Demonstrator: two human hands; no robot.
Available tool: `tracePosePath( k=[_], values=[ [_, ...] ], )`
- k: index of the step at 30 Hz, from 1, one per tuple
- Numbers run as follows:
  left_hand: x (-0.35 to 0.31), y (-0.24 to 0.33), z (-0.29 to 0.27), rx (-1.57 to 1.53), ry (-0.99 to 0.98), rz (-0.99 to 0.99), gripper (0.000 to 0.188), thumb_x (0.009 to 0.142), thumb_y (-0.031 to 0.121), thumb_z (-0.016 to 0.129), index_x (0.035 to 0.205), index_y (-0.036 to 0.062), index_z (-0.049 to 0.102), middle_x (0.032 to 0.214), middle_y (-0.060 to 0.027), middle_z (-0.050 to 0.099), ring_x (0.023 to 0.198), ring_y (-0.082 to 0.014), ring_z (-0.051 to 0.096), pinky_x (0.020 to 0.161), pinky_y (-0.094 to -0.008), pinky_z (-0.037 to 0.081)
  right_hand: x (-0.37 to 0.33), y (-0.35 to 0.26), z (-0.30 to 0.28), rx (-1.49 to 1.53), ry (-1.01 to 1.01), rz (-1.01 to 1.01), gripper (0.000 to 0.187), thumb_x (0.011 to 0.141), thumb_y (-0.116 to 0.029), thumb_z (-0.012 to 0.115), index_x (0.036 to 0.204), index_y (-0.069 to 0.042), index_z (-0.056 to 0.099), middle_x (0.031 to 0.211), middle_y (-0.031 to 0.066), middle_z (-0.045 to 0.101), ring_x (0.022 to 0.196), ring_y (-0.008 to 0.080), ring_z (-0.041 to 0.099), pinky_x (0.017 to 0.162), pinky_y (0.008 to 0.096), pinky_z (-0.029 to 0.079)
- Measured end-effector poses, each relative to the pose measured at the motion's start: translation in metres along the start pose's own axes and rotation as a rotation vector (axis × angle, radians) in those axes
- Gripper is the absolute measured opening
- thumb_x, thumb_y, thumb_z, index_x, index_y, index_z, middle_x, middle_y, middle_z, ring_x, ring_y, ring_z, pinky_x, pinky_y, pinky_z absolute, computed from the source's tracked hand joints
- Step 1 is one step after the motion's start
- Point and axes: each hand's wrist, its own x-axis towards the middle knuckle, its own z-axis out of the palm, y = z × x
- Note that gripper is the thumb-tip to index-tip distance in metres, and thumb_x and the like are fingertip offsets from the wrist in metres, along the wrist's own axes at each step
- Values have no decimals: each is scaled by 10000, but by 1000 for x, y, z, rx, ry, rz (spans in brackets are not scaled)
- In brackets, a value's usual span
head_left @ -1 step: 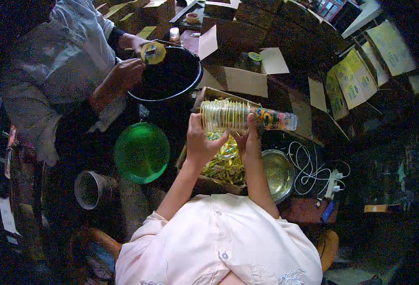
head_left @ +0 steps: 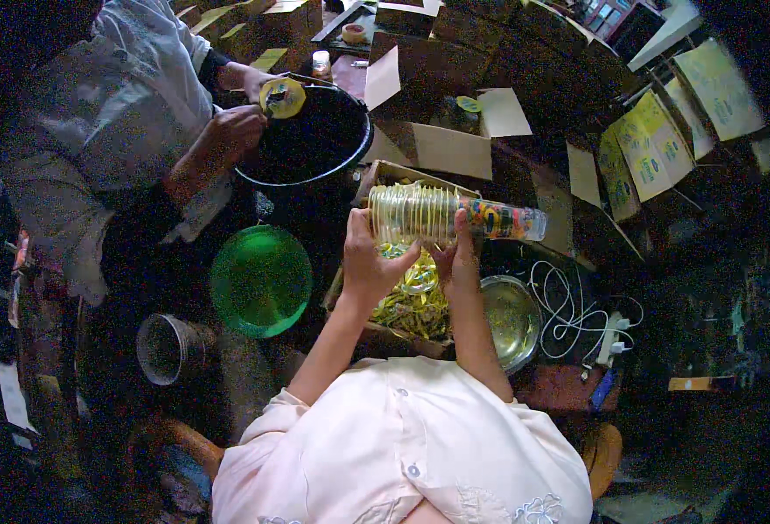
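Note:
A long stack of nested clear plastic cups (head_left: 413, 212) lies sideways between my hands, its right end bearing a colourful print. My left hand (head_left: 370, 266) is closed around the left part from below, thumb on the near side. My right hand (head_left: 461, 262) grips it where the ribbed rims meet the printed end. Directly under the stack stands an open cardboard box (head_left: 407, 340) holding yellow strips (head_left: 415, 316). Some shiny, patterned pieces (head_left: 418, 278) lie among them, partly hidden by my hands.
At the upper left a co-worker's hands (head_left: 232, 135) hold a yellowish cup (head_left: 282, 98) over a dark bucket (head_left: 368, 144). A green basin (head_left: 261, 281) and grey bucket (head_left: 160, 349) stand left. A metal bowl (head_left: 535, 327), white cable (head_left: 564, 319) and power strip (head_left: 613, 338) lie right.

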Motion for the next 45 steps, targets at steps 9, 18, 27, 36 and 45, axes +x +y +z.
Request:
tracePosePath(
  k=[9, 18, 27, 36, 45],
  values=[
    [3, -3, -1, 58, 6, 33, 571, 546, 230, 738, 911, -12, 372, 829, -178, 433, 770, -355, 474, 691, -409, 408, 7, 5, -12, 56, -41, 14, 474, 774, -365, 603, 1174, -174, 433, 1092, -8, 528, 932, 158, 556, 696, 301, 503],
    [6, -1, -2, 45, 8, 24, 642, 515, 303, 764, 914, -7, 369, 832, -162, 433, 799, -342, 474, 704, -413, 405, 9, 6, -8, 45, 47, 64, 477, 772, -381, 601, 1175, -187, 433, 1075, -24, 532, 891, 151, 567, 642, 276, 501],
    [4, -4, -2, 48, 26, -32, 652, 505, 324, 769, 903, -5, 371, 828, -154, 434, 795, -336, 479, 706, -410, 405, -4, 2, 12, 19, 67, 28, 492, 749, -368, 634, 1151, -150, 451, 1033, -14, 547, 773, 121, 590, 599, 250, 505],
    [1, -9, 4, 97, 22, -47, 791, 485, 420, 764, 983, -29, 345, 897, -174, 426, 862, -346, 460, 746, -431, 392, -1, 4, 8, 41, 77, 44, 497, 747, -368, 635, 1143, -132, 449, 1034, -2, 544, 865, 123, 564, 667, 247, 492],
    [1, 0, 6, 211, 10, -122, 908, 433, 536, 750, 1018, -23, 338, 948, -158, 409, 915, -326, 434, 759, -441, 357, 11, 17, -11, 28, 53, -52, 469, 739, -361, 648, 1107, -129, 474, 977, -15, 558, 821, 113, 566, 645, 236, 485]
  ],
)
